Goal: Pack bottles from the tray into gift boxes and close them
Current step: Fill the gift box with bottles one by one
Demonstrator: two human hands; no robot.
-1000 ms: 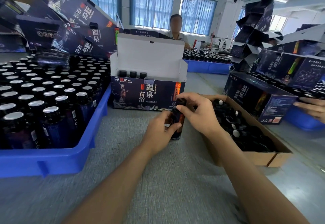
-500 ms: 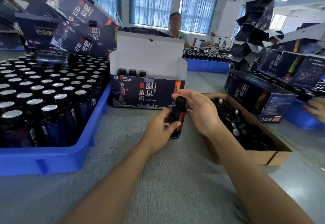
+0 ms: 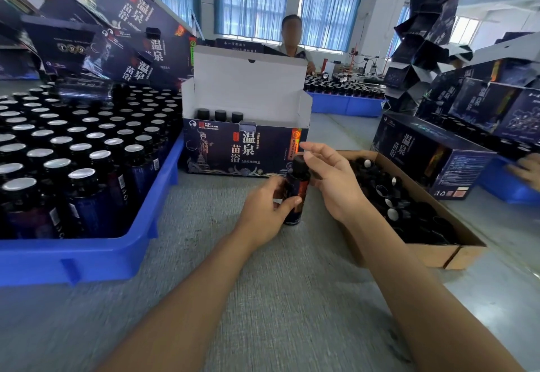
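"Where's the bottle (image 3: 296,193)?"

"Upright on the worktop (image 3: 263,298), just in front of the open gift box (image 3: 233,152). The left hand (image 3: 264,208) has its grip clamped round the body."

"And the right hand (image 3: 333,178)?"

"Grip apart, fingers loose beside the cap (image 3: 299,164). The blue tray (image 3: 117,254) sits left of the box."

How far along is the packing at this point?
Done: three bottles stand in the open box. In hand: left hand grips a capped bottle, right hand at its cap. Left: box's right side looks unfilled, lid up, tray full.
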